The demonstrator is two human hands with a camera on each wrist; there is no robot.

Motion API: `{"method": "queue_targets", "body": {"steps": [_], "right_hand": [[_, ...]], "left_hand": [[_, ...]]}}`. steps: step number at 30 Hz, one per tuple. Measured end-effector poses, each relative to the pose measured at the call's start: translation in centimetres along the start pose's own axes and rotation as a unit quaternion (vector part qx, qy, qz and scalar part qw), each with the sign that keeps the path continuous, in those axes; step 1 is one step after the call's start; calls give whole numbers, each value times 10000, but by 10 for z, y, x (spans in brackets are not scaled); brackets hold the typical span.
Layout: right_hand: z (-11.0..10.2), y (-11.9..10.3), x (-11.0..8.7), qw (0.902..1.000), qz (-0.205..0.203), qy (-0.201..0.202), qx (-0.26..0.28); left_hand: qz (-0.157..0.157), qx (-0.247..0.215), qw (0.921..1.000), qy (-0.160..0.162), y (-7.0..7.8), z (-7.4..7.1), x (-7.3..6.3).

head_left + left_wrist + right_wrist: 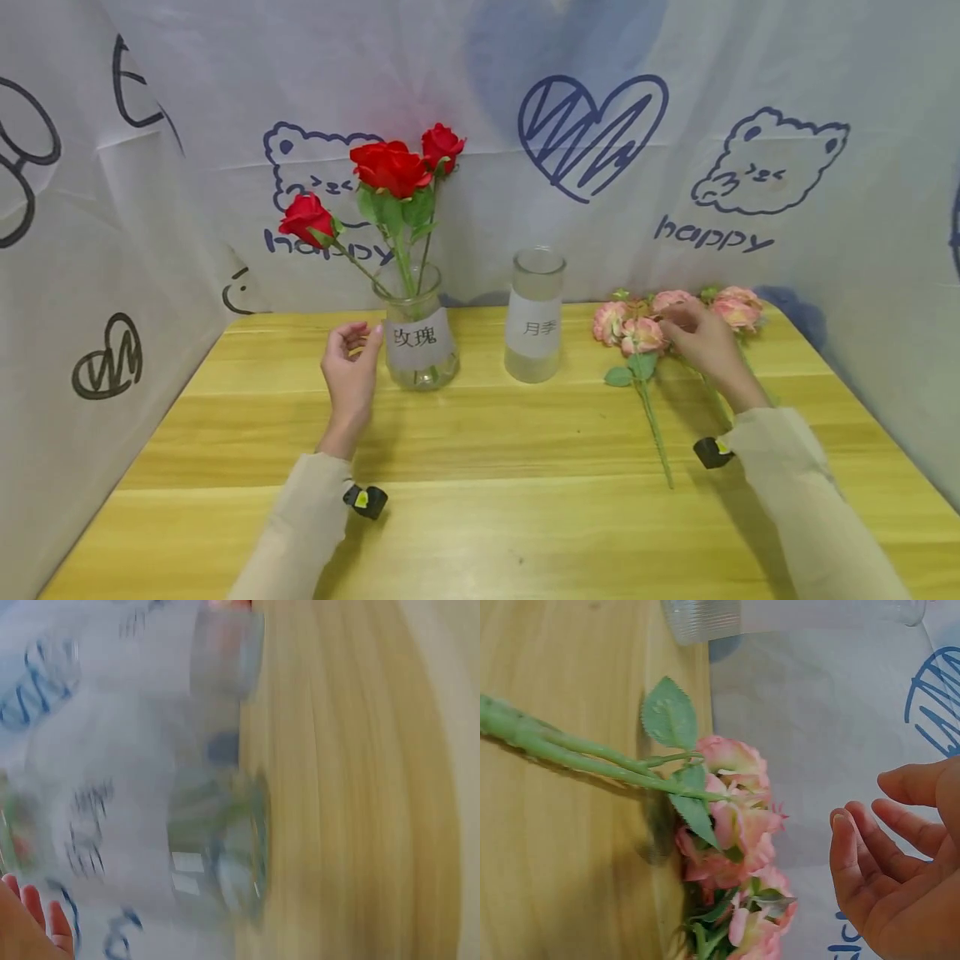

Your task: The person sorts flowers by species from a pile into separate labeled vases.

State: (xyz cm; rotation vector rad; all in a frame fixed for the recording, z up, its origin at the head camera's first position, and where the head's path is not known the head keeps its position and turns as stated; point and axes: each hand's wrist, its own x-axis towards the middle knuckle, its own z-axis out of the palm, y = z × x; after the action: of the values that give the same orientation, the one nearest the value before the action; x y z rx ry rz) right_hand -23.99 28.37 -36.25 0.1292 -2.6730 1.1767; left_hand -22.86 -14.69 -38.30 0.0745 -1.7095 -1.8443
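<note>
My left hand [351, 379] is beside a clear glass vase [422, 377] with a white label, its fingers loosely bent and holding nothing; whether it touches the glass I cannot tell. Three red roses [390, 169] stand in that vase, their stems leaning apart. Over several pink flowers [642, 335] lying on the table hovers my right hand [705, 346]. In the right wrist view the fingers [845, 851] are half bent, apart from the thumb, with nothing between them. A green stem [592, 761] and pink blossoms [739, 772] show near that hand. Motion blurs the left wrist view.
Between the roses and the pink flowers stands a second labelled glass vase [534, 362], with no flowers in it. The wooden table [480, 517] ends at a pale cloth backdrop [480, 208] with drawn hearts and bears.
</note>
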Motion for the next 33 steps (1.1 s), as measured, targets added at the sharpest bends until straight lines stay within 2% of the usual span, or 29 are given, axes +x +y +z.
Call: {"method": "queue_targets", "body": {"steps": [2,7,11,14,18,26,33], "right_hand": [[2,2,-1,10000,-31,-56,42],[7,10,-7,9999,12,-136,-21],[12,17,-10,9998,45,-201,21],[15,19,-12,9998,31,-205,48],[19,20,-15,9998,-62,-206,-33],[30,25,-18,9987,38,-496,70],[32,29,-23,9973,173,-698,176]], "left_hand": [[178,-202,9995,-192,5,10,-11],[559,-206,9912,-1181,19,36,-36],[770,-132,9802,-1822,21,58,-44],[800,44,9742,-2109,17,72,-46],[644,312,9690,-2364,8,86,-48],[-12,598,9571,-2835,-10,107,-41],[-635,536,9587,-2720,-20,122,-29]]}}
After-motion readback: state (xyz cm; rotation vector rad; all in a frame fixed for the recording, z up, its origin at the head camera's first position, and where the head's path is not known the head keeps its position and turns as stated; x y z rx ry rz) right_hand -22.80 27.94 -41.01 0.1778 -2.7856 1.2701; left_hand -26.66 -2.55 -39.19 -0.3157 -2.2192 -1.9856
